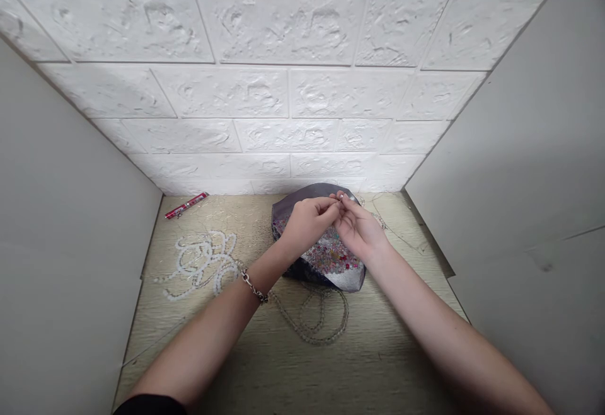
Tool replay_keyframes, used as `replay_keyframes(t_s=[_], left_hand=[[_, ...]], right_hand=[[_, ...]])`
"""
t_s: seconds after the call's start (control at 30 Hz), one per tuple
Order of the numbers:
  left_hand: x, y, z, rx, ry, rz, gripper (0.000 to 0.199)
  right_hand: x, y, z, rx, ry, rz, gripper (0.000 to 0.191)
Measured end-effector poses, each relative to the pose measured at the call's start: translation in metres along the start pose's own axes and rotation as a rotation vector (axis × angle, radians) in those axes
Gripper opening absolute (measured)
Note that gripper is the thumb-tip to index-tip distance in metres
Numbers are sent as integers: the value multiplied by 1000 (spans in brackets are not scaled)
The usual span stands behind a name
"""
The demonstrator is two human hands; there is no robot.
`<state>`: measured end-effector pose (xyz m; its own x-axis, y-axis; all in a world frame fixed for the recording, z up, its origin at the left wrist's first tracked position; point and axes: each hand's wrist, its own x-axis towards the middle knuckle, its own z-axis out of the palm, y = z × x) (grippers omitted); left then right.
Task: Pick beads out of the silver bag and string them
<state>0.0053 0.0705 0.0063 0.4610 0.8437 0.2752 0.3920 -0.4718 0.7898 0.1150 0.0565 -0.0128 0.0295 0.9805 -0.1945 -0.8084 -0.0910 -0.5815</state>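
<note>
Above the bag of beads, my two hands meet at the fingertips. My left hand [309,221] is closed, thumb and forefinger pinched together, and whatever is between them is too small to make out. With its palm turned up, my right hand [359,226] pinches a tiny shiny bead [341,196] between thumb and forefinger. Below them the dark grey bag [309,196] lies wide open on the table, with many small loose multicoloured beads [326,254] inside. A strand of clear beads [347,320] curls in front of the bag, partly under my left forearm.
White bead strands [198,261] lie in a tangle on the wooden table [302,377] at left. A narrow red packet [186,205] is at the back left. Thin thread [401,237] trails at right. A white brick-pattern wall [288,90] and grey side panels [529,169] enclose the table.
</note>
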Motion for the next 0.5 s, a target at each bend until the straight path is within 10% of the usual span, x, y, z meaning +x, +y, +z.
replay_keyframes(t_s=[0.5], left_hand=[[0,2,-2,23,-12,3,29]], right_hand=[[-3,-1,3,17,-6,-10,8]])
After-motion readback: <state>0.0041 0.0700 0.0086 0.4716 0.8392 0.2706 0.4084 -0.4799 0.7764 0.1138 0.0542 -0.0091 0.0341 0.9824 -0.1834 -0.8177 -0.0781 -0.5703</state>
